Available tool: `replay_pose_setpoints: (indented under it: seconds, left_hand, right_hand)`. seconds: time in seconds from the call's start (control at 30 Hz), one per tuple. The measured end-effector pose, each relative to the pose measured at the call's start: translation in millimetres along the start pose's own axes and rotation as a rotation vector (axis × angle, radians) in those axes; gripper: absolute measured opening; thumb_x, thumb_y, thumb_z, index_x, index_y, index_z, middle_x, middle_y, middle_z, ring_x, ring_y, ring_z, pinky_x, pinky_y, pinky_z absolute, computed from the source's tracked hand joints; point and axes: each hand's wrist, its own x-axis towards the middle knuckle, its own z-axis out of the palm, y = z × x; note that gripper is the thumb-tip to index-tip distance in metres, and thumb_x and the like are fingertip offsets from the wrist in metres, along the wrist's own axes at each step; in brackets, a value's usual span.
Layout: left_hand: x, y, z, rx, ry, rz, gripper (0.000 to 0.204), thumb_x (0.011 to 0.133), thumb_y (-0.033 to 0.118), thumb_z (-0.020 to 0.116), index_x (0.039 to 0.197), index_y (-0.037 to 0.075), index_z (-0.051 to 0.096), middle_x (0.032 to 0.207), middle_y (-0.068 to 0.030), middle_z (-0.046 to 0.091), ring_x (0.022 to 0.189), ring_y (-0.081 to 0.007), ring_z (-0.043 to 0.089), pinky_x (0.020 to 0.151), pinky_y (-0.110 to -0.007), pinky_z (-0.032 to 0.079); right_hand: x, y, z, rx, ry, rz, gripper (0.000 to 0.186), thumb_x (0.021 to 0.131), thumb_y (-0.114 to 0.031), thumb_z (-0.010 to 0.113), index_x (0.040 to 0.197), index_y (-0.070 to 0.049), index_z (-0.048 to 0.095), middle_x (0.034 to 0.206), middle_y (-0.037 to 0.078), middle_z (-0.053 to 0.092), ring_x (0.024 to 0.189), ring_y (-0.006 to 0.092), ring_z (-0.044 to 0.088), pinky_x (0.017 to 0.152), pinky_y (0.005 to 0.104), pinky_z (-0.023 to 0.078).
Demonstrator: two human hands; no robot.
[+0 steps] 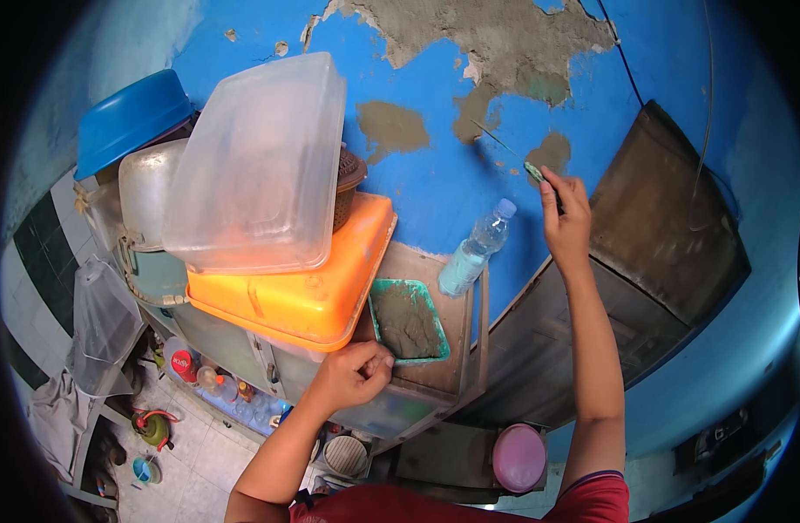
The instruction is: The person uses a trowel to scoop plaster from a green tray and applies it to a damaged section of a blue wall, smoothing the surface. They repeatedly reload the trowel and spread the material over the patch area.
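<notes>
Grey patches break up a blue wall, its top cut off by the frame, and up in front of it comes the right hand, arm stretched out, fingers clamped on a thin tool by its green handle. The far end's a mere line; contact with the wall? Can't tell! Well apart, low at the cabinet's near edge, the left hand curls beside the green tub of grey paste, its grip impossible to make out. An orange basin hides the cabinet's left part.
</notes>
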Motion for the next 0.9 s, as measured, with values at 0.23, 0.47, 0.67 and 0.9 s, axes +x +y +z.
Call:
replay_pose_setpoints:
  seconds: [0.23, 0.47, 0.67, 0.9]
  left_hand:
    - [0, 1, 2, 0.01, 0.025, -0.003, 0.008, 0.089, 0.006, 0.071, 0.082, 0.002, 0.068, 0.062, -0.0027, 0.056, 0.053, -0.0115, 0.054, 0.052, -0.028, 0.044]
    - [-1, -1, 3, 0.023, 0.056, -0.003, 0.008, 0.087, 0.007, 0.071, 0.082, 0.003, 0.068, 0.061, -0.003, 0.055, 0.052, -0.0128, 0.054, 0.051, -0.029, 0.045]
    - [-2, -2, 4, 0.031, 0.053, -0.009, 0.007, 0.087, 0.006, 0.072, 0.082, 0.003, 0.068, 0.061, -0.0035, 0.055, 0.052, -0.0134, 0.055, 0.051, -0.03, 0.045]
    - [-2, 1, 2, 0.036, 0.038, -0.007, 0.007, 0.087, 0.006, 0.072, 0.082, 0.004, 0.068, 0.06, -0.0035, 0.055, 0.053, -0.0138, 0.055, 0.051, -0.03, 0.045]
  right_hand:
    - [6, 27, 22, -0.358, -0.067, -0.271, 0.04, 0.094, -0.009, 0.071, 0.134, -0.017, 0.068, 0.103, 0.01, 0.06, 0.091, 0.029, 0.064, 0.074, 0.0421, 0.054]
    - [-12, 36, 2, -0.344, -0.161, -0.252, 0.045, 0.091, -0.004, 0.072, 0.134, -0.017, 0.068, 0.106, 0.01, 0.059, 0.096, 0.0299, 0.063, 0.073, 0.0432, 0.054]
    - [9, 28, 21, -0.317, -0.078, -0.26, 0.043, 0.093, -0.007, 0.071, 0.134, -0.016, 0.067, 0.107, 0.01, 0.06, 0.096, 0.0298, 0.064, 0.073, 0.0426, 0.055]
    - [-7, 36, 13, -0.457, -0.202, -0.208, 0.045, 0.092, -0.007, 0.071, 0.135, -0.015, 0.066, 0.107, 0.01, 0.059, 0.097, 0.0296, 0.064, 0.071, 0.042, 0.056]
